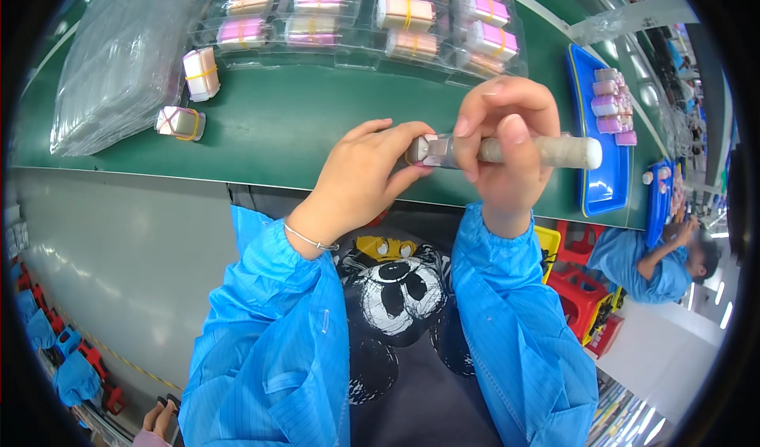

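My left hand (355,172) is closed around a small banded bundle (417,150) near the table's front edge. Thumb and fingertips pinch it from both sides, hiding much of it. In my right hand (511,142) is a pale, round-ended rod (571,153), lying sideways with its white end to the right. The curled fingers and thumb cover part of it. A clear flat piece (440,151) spans the gap between the rod and the bundle; whether it belongs to the rod I cannot tell. Two loose bundles with yellow bands, one standing (201,75) and another lying (180,123), are left of my hands.
Clear compartment trays (348,54) with pink and peach banded bundles line the green table's (277,103) far side. Stacked clear trays (119,75) stand left. A blue tray (608,179) with several bundles lies right. Beyond it are red stools (571,293) and another person (633,261).
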`<action>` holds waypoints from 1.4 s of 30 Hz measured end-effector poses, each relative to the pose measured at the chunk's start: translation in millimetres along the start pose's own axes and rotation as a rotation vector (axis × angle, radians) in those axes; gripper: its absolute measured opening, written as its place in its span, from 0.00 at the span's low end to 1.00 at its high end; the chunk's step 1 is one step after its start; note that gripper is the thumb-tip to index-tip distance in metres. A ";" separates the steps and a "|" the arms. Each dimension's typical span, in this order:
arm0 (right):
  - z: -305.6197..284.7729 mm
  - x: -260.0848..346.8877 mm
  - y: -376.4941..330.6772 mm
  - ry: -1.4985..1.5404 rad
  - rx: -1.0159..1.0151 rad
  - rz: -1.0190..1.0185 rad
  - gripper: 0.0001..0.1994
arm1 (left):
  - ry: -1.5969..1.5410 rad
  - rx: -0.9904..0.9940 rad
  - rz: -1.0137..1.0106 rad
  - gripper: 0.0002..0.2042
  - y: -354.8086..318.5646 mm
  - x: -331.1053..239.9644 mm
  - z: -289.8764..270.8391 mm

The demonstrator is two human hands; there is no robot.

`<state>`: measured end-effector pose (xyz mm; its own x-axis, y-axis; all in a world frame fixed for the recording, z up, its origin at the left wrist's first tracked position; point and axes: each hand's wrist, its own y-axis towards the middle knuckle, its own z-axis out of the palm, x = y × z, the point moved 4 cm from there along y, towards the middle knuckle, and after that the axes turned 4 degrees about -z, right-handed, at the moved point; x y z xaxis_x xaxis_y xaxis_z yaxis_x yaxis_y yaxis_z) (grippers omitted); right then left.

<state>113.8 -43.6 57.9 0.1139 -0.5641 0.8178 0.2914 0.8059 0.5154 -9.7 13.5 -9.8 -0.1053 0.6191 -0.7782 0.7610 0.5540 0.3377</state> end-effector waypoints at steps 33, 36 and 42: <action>17.2 -18.7 6.4 -0.132 0.103 0.095 0.06 | -0.159 -0.005 -0.019 0.13 1.2 1.9 1.4; 14.1 -19.3 6.5 -0.082 0.082 0.103 0.06 | -0.154 -0.009 -0.025 0.13 3.4 0.0 1.9; 15.3 -20.2 4.5 -0.098 0.109 0.121 0.06 | -0.168 -0.028 -0.018 0.12 0.4 2.7 3.9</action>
<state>98.3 -25.8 47.7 0.0478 -0.4457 0.8939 0.1760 0.8847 0.4317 -7.1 13.2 -13.8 -0.0086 0.5080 -0.8613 0.7418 0.5809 0.3352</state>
